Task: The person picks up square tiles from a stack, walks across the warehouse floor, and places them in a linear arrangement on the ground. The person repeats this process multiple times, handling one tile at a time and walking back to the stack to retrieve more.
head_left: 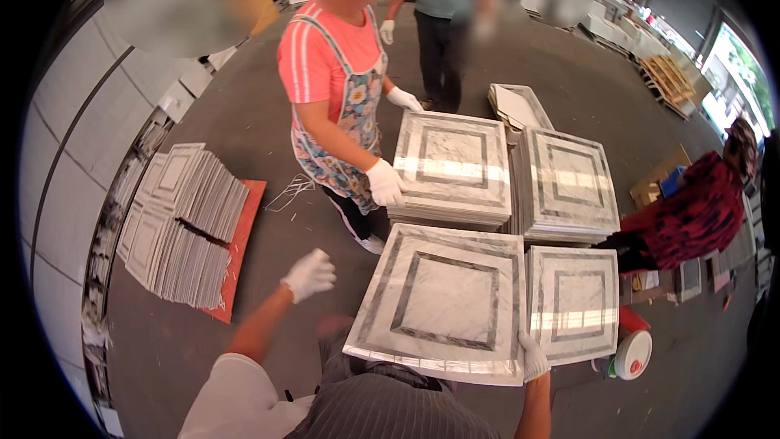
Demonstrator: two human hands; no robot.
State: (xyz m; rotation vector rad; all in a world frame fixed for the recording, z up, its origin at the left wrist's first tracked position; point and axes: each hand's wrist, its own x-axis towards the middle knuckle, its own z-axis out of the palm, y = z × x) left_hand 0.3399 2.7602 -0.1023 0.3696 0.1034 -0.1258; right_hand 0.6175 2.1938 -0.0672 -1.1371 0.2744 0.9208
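A large square marble tile, white with grey veins and a dark inlaid border, lies tilted in front of me at the near left of the stacks. My white-gloved right hand grips its right edge close to the near corner; the fingers are partly hidden. Off to the tile's left, my gloved left hand is in the air, fingers loosely curled and holding nothing. Beyond the tile, a co-worker in a floral apron has both gloved hands on the edges of another tile stack.
Two more tile stacks, one far and one near, stand on the right. Thin tiles fill an orange-red pallet at left. A white-lidded bucket stands at right. Another person stands behind; one in red-black bends at right.
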